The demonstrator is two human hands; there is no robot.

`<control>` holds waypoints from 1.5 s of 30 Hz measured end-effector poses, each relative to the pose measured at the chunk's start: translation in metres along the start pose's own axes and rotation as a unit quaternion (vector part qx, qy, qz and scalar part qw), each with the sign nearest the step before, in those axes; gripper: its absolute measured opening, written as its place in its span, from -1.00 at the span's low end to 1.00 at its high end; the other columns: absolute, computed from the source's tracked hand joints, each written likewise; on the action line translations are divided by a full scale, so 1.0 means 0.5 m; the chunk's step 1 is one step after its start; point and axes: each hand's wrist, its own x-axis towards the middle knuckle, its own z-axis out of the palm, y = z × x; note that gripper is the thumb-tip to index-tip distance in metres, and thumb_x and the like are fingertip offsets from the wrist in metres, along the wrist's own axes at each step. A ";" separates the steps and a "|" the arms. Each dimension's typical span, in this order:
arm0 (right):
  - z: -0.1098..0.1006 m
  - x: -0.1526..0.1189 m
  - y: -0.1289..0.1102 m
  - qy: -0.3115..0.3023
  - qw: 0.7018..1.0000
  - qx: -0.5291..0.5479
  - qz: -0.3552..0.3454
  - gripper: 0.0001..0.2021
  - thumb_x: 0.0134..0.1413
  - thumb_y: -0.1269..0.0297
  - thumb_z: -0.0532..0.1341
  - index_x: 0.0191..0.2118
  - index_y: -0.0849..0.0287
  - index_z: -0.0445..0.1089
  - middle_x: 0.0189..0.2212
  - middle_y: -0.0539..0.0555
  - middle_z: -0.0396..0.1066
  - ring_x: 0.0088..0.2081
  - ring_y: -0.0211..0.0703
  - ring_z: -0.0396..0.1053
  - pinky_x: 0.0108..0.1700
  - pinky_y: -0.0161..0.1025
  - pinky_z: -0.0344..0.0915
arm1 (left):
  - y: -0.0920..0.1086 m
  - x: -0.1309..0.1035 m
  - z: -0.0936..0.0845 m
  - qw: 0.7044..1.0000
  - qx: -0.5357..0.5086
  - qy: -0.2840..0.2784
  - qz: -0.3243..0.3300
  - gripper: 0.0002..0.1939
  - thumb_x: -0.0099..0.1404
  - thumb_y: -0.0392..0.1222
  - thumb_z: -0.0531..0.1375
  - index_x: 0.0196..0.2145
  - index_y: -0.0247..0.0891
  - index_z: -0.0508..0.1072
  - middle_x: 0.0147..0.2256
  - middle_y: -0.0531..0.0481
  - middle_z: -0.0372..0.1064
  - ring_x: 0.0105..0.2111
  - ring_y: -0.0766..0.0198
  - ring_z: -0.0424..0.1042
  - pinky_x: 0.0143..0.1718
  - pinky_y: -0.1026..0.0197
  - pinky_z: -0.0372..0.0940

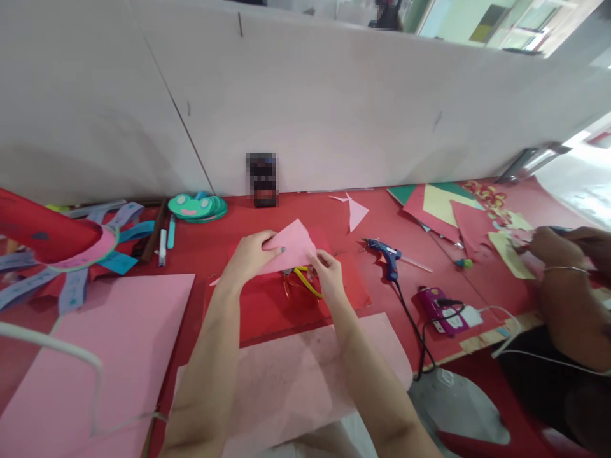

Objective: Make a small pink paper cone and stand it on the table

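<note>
A folded-looking piece of pink paper (292, 247) is held up between both hands above the red sheets. My left hand (255, 257) grips its left side, thumb on top. At its right corner, the fingers of my right hand (327, 270) pinch the edge. Just under the paper, partly hidden by it, lie scissors with yellow handles (308, 283). They rest on a stack of red paper (267, 312). A pale pink sheet (296, 381) spreads below my forearms.
A blue glue gun (386, 254) with a black cable lies to the right, near a purple power strip (442, 312). Green frog-face cutouts (198, 207), a large pink board (109, 356) and pink scraps (357, 213) lie around. At far right, another person's hands (556, 248) work over coloured paper.
</note>
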 end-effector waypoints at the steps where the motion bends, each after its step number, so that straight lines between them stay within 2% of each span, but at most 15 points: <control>1: -0.002 0.000 0.000 0.007 0.999 -0.031 -0.004 -0.69 -0.10 0.00 0.25 -0.39 0.17 0.41 -0.73 -0.14 0.19 -0.69 -0.36 0.12 -0.61 -0.36 0.12 | -0.002 -0.001 -0.006 1.000 0.012 0.009 -0.009 -0.75 0.10 -0.05 0.16 -0.29 -0.21 0.44 -0.30 -0.01 0.47 -0.30 0.17 0.38 -0.30 0.25 0.20; 3: -0.011 0.001 -0.001 0.035 0.991 -0.128 -0.031 -0.68 -0.02 -0.01 0.18 -0.32 0.16 0.43 -0.62 -0.06 0.32 -0.63 -0.31 0.20 -0.55 -0.34 0.18 | -0.007 -0.005 -0.020 0.998 0.035 0.031 -0.033 -0.77 0.10 -0.05 0.16 -0.31 -0.20 0.44 -0.32 0.00 0.46 -0.31 0.15 0.38 -0.32 0.25 0.19; 5: -0.021 0.004 0.000 0.057 0.963 -0.254 -0.067 -0.73 0.00 0.05 0.17 -0.37 0.16 0.43 -0.52 0.00 0.39 -0.54 -0.27 0.26 -0.45 -0.32 0.22 | -0.015 -0.009 -0.036 0.996 0.052 0.055 -0.057 -0.79 0.09 -0.05 0.16 -0.34 -0.19 0.42 -0.35 0.00 0.45 -0.32 0.15 0.37 -0.35 0.25 0.17; 8: -0.031 0.003 0.000 0.019 0.905 -0.423 -0.048 -0.81 0.00 0.14 0.19 -0.44 0.15 0.41 -0.54 0.01 0.39 -0.47 -0.22 0.31 -0.40 -0.31 0.20 | -0.025 -0.017 -0.058 0.990 0.071 0.086 -0.083 -0.81 0.10 -0.06 0.16 -0.35 -0.18 0.40 -0.35 -0.01 0.43 -0.31 0.14 0.37 -0.36 0.24 0.15; 11: -0.023 -0.012 -0.006 -0.028 0.842 -0.539 0.000 -0.80 0.05 0.11 0.17 -0.35 0.14 0.41 -0.47 0.05 0.43 -0.40 -0.16 0.38 -0.43 -0.31 0.16 | -0.030 -0.021 -0.070 0.985 0.095 0.105 -0.096 -0.85 0.12 -0.07 0.14 -0.39 -0.18 0.37 -0.40 -0.01 0.40 -0.34 0.15 0.36 -0.38 0.24 0.12; 15: 0.000 -0.048 -0.019 -0.066 0.783 -0.619 -0.009 -0.64 0.02 -0.05 0.17 -0.25 0.16 0.39 -0.26 0.14 0.44 -0.24 -0.06 0.41 -0.33 -0.26 0.21 | -0.026 -0.025 -0.070 0.986 0.097 0.099 -0.091 -0.89 0.13 -0.10 0.11 -0.43 -0.17 0.32 -0.46 0.01 0.34 -0.40 0.18 0.33 -0.39 0.24 0.10; 19: 0.021 -0.074 -0.025 -0.099 0.738 -0.667 -0.018 -0.72 0.01 0.25 0.20 -0.12 0.21 0.35 -0.16 0.18 0.39 -0.08 0.01 0.35 -0.19 -0.22 0.24 | -0.019 -0.028 -0.070 0.989 0.074 0.093 -0.086 -0.89 0.12 -0.11 0.11 -0.42 -0.18 0.32 -0.45 0.03 0.33 -0.40 0.20 0.31 -0.39 0.25 0.10; 21: 0.032 -0.078 -0.023 -0.091 0.729 -0.678 -0.005 -0.68 -0.02 0.36 0.19 -0.07 0.26 0.32 -0.13 0.21 0.37 -0.07 0.03 0.33 -0.19 -0.21 0.26 | -0.018 -0.030 -0.072 0.990 0.065 0.096 -0.081 -0.88 0.12 -0.10 0.11 -0.42 -0.18 0.32 -0.46 0.04 0.33 -0.40 0.20 0.31 -0.38 0.25 0.11; 25: 0.050 -0.076 -0.012 -0.054 0.726 -0.686 0.006 -0.67 -0.04 0.38 0.16 -0.09 0.35 0.30 -0.14 0.30 0.36 -0.08 0.08 0.34 -0.20 -0.18 0.28 | -0.019 -0.035 -0.081 0.992 0.048 0.098 -0.061 -0.85 0.13 -0.07 0.11 -0.42 -0.20 0.32 -0.44 0.04 0.34 -0.37 0.20 0.31 -0.35 0.25 0.12; 28: 0.053 -0.069 -0.001 -0.038 0.742 -0.670 0.011 -0.71 -0.02 0.44 0.11 -0.12 0.36 0.31 -0.14 0.31 0.38 -0.07 0.07 0.35 -0.15 -0.18 0.27 | -0.018 -0.040 -0.087 0.993 0.029 0.098 -0.053 -0.83 0.14 -0.06 0.11 -0.38 -0.20 0.33 -0.40 0.04 0.38 -0.34 0.19 0.33 -0.33 0.25 0.14; 35: 0.014 -0.040 0.013 0.014 0.851 -0.524 0.026 -0.69 -0.01 0.28 0.15 -0.10 0.20 0.31 -0.16 0.20 0.44 -0.11 -0.01 0.40 -0.20 -0.21 0.26 | -0.019 -0.041 -0.096 0.992 0.012 0.114 -0.057 -0.75 0.13 0.00 0.09 -0.35 -0.23 0.35 -0.37 0.00 0.39 -0.29 0.13 0.35 -0.32 0.22 0.17; 38: -0.007 -0.024 0.004 0.051 0.905 -0.420 0.039 -0.69 -0.08 0.19 0.21 -0.17 0.18 0.34 -0.31 0.12 0.46 -0.26 -0.07 0.41 -0.27 -0.23 0.25 | -0.031 -0.034 -0.095 0.990 0.014 0.130 -0.057 -0.73 0.12 0.01 0.10 -0.33 -0.24 0.37 -0.37 0.00 0.40 -0.28 0.12 0.35 -0.32 0.22 0.17; 41: -0.019 -0.013 -0.010 0.059 0.959 -0.277 0.008 -0.70 -0.18 0.08 0.26 -0.34 0.18 0.33 -0.46 0.02 0.40 -0.40 -0.18 0.35 -0.36 -0.28 0.24 | -0.041 -0.030 -0.094 0.991 0.010 0.116 -0.061 -0.73 0.11 0.00 0.11 -0.34 -0.25 0.38 -0.35 0.00 0.41 -0.29 0.12 0.36 -0.31 0.22 0.18; 45: -0.021 -0.012 -0.020 0.037 0.989 -0.141 0.010 -0.59 -0.23 -0.13 0.24 -0.48 0.14 0.22 -0.62 -0.10 0.21 -0.61 -0.33 0.14 -0.56 -0.33 0.11 | -0.038 -0.036 -0.099 0.996 -0.026 0.074 -0.054 -0.73 0.11 0.00 0.13 -0.33 -0.24 0.38 -0.31 0.02 0.42 -0.28 0.13 0.37 -0.28 0.22 0.20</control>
